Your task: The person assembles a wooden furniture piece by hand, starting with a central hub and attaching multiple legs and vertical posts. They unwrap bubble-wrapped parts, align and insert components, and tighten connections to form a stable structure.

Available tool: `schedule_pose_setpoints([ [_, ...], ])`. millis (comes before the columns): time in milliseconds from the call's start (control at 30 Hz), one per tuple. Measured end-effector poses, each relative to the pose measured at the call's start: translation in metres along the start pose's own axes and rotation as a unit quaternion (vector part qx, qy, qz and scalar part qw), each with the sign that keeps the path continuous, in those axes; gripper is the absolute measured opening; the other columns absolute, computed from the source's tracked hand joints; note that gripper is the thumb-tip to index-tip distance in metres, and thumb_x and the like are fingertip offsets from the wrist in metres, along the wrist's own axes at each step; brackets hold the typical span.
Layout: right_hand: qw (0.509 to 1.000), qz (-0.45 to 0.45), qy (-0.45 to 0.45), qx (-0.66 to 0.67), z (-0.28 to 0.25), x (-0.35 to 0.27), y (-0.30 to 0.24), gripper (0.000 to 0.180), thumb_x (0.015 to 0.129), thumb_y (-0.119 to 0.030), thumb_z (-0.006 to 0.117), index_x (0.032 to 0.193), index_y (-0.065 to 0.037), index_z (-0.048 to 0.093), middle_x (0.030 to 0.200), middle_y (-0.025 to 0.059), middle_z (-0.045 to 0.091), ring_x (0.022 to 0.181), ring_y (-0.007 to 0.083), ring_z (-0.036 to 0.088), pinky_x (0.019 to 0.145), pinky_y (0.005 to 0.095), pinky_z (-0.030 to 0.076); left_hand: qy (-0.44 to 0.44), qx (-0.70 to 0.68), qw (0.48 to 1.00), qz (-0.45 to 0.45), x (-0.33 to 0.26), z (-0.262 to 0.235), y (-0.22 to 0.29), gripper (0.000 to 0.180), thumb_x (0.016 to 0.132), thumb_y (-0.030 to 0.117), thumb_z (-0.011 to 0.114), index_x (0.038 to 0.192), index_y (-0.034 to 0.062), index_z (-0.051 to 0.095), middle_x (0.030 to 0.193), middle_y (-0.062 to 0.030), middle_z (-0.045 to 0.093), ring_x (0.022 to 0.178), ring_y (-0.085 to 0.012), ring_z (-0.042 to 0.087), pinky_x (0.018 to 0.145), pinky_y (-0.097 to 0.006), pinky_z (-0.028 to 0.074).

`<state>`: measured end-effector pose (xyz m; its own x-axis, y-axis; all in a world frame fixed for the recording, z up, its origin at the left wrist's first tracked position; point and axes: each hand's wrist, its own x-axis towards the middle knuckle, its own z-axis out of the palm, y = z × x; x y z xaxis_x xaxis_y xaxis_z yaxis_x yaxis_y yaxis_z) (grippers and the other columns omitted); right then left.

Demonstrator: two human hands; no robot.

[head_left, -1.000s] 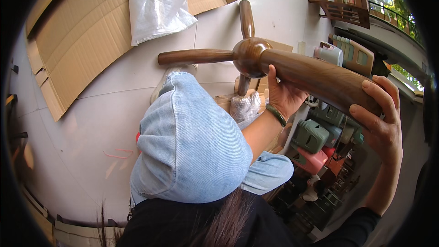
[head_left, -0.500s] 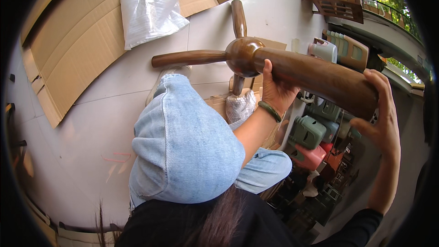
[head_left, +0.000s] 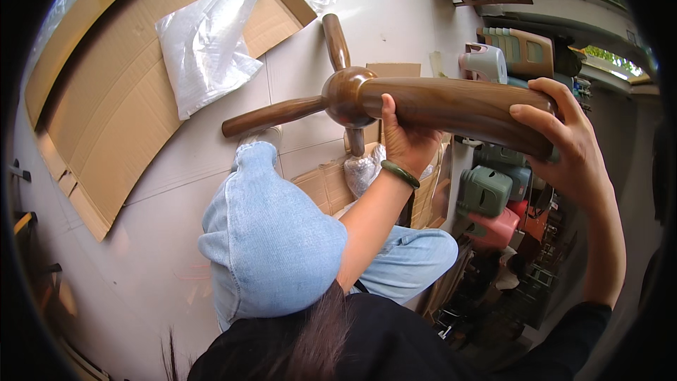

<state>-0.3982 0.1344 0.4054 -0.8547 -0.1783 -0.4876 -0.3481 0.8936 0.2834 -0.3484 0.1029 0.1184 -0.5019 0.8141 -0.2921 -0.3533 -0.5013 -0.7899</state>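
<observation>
Holding the wooden stand [head_left: 395,95] two-handed, kept the left hand [head_left: 410,144] grasping the thick post [head_left: 458,104] from below, just beside the round hub [head_left: 344,93]. Moved the fingertips [head_left: 522,112] of the right hand [head_left: 575,147] from the post's outer end, half a second earlier, onto its side, nearer the left grip, seemingly firming the hold. Had thin legs [head_left: 278,115] beyond that grip, cardboard [head_left: 106,120] farther left.

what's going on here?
A person in light jeans has both hands on a dark wooden piece with a round hub and several legs. The left hand grips its thick post near the hub; the right hand holds the post's far end. To the left, a silvery-white plastic packet rests on opened cardboard, and bubble wrap sits by the lower leg.
</observation>
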Motion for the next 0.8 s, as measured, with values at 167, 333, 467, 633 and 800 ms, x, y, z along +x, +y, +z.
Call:
schedule_pose_setpoints([
  [167,0.86,0.349,-0.102,0.357,-0.006,-0.001,0.008,0.062,0.079,-0.049,0.074,0.12,-0.006,0.055,0.088,0.008,0.059,0.087,0.0174,0.061,0.077,0.0317,0.051,-0.002,0.035,0.999,0.006,0.002,-0.003,0.002,0.075,0.073,0.056,0.079,0.129,0.0141,0.052,0.128,-0.0059,0.058,0.121,-0.0273,0.054,0.104,-0.051,0.044],
  [333,1.0,-0.001,0.004,-0.018,-0.004,-0.001,-0.002,0.069,0.066,-0.034,0.081,0.123,-0.007,0.054,0.094,0.0117,0.063,0.09,0.0275,0.065,0.077,0.0351,0.052,-0.01,0.055,0.998,0.013,0.001,-0.003,0.001,0.074,0.074,0.058,0.078,0.127,0.0135,0.054,0.128,-0.0062,0.06,0.122,-0.0269,0.054,0.105,-0.051,0.043],
  [467,0.935,0.234,-0.054,0.26,-0.001,-0.004,-0.002,0.073,0.063,-0.034,0.083,0.123,-0.006,0.054,0.096,0.0133,0.065,0.093,0.0301,0.066,0.08,0.0353,0.052,-0.031,0.056,0.998,0.003,0.0,-0.004,0.0,0.072,0.074,0.058,0.077,0.126,0.013,0.055,0.128,-0.0066,0.061,0.121,-0.0269,0.055,0.105,-0.05,0.043],
  [633,0.994,0.074,-0.001,0.086,0.004,-0.009,-0.001,0.074,0.057,-0.018,0.084,0.125,-0.013,0.055,0.112,0.0143,0.06,0.098,0.0339,0.063,0.083,0.0398,0.053,-0.027,0.042,0.999,-0.007,-0.002,-0.006,0.0,0.072,0.075,0.057,0.077,0.126,0.013,0.055,0.127,-0.0068,0.061,0.12,-0.0268,0.056,0.105,-0.05,0.043],
  [800,0.902,0.245,-0.025,0.355,0.004,-0.003,-0.001,0.065,0.075,-0.043,0.078,0.121,-0.005,0.054,0.094,0.0113,0.059,0.094,0.0241,0.065,0.077,0.0386,0.055,-0.027,0.035,0.999,-0.023,-0.002,-0.004,-0.002,0.071,0.075,0.057,0.078,0.126,0.013,0.055,0.127,-0.0065,0.061,0.119,-0.0267,0.056,0.104,-0.049,0.044],
])
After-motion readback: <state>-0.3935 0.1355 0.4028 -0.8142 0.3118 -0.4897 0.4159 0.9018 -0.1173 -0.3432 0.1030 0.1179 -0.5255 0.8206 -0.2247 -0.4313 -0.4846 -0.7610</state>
